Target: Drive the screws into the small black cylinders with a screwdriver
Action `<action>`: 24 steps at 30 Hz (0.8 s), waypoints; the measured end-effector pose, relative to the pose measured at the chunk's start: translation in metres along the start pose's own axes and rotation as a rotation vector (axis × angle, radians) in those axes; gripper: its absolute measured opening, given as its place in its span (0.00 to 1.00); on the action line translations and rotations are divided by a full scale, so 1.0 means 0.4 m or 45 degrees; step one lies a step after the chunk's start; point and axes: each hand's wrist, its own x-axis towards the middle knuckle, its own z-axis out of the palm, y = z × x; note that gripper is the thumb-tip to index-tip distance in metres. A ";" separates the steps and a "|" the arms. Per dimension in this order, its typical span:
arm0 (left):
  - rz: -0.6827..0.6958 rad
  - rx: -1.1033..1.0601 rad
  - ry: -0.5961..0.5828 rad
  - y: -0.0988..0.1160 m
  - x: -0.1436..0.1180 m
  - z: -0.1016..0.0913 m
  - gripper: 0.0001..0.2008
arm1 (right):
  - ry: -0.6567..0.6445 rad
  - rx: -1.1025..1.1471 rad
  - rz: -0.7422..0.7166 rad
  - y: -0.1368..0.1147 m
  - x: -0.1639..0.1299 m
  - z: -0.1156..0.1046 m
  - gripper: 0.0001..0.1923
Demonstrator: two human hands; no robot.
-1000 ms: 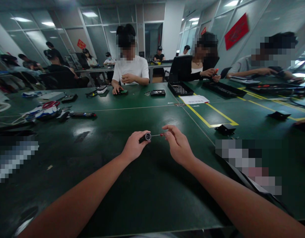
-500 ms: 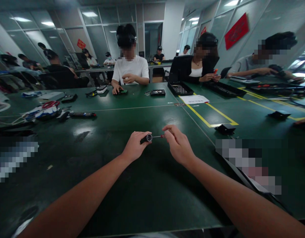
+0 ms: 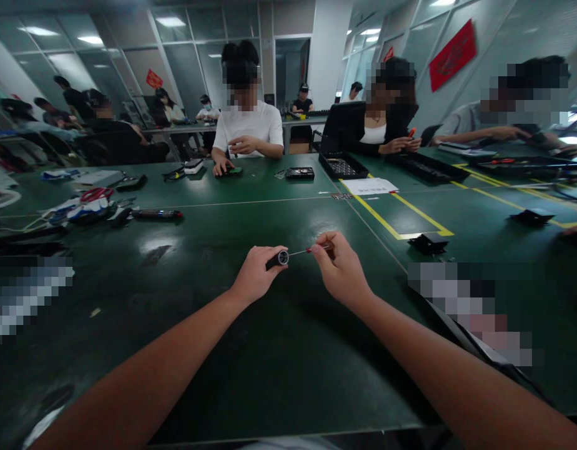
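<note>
Curled more tightly than half a second ago, my right hand [image 3: 342, 269] grasps a screwdriver [image 3: 309, 250], its tip at the tube [image 3: 279, 258] that I see gripped in my left hand [image 3: 254, 275] above the table [image 3: 269, 362].

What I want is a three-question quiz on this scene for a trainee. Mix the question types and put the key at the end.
1. Multiple choice. The black cylindrical piece is held in:
A. the left hand
B. the right hand
C. neither hand

2. True or false. The shaft of the thin-shafted tool in the right hand points toward the black cylindrical piece.

3. Fill in the blank. The marked outline on the table, beyond the right hand, is ______ in colour.

Key: 1. A; 2. true; 3. yellow.
</note>
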 end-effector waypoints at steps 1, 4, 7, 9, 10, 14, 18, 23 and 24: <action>0.005 0.011 -0.011 0.003 0.000 0.000 0.17 | -0.017 0.004 0.027 -0.001 0.001 -0.002 0.07; 0.004 0.027 -0.031 0.009 0.001 -0.001 0.17 | -0.048 -0.017 0.082 -0.008 0.001 -0.008 0.16; 0.029 0.020 -0.045 0.008 0.002 -0.001 0.16 | -0.057 -0.052 0.052 -0.012 -0.003 -0.010 0.19; 0.040 0.016 -0.045 0.005 0.003 0.000 0.16 | -0.062 -0.013 0.049 -0.010 -0.006 -0.008 0.12; 0.033 0.014 -0.036 0.004 0.003 0.000 0.16 | -0.058 0.024 0.056 -0.008 -0.008 -0.007 0.09; -0.011 0.018 0.000 0.004 0.001 0.000 0.17 | -0.034 0.152 0.077 -0.003 -0.010 0.000 0.07; 0.032 0.038 -0.056 0.010 -0.002 -0.002 0.17 | 0.040 0.236 0.107 0.000 0.000 0.003 0.12; 0.124 0.154 -0.129 0.014 -0.001 -0.014 0.17 | 0.112 0.558 0.467 0.045 0.028 0.000 0.17; 0.111 0.157 -0.128 0.013 0.000 -0.015 0.17 | 0.113 0.626 0.534 0.055 0.032 -0.001 0.17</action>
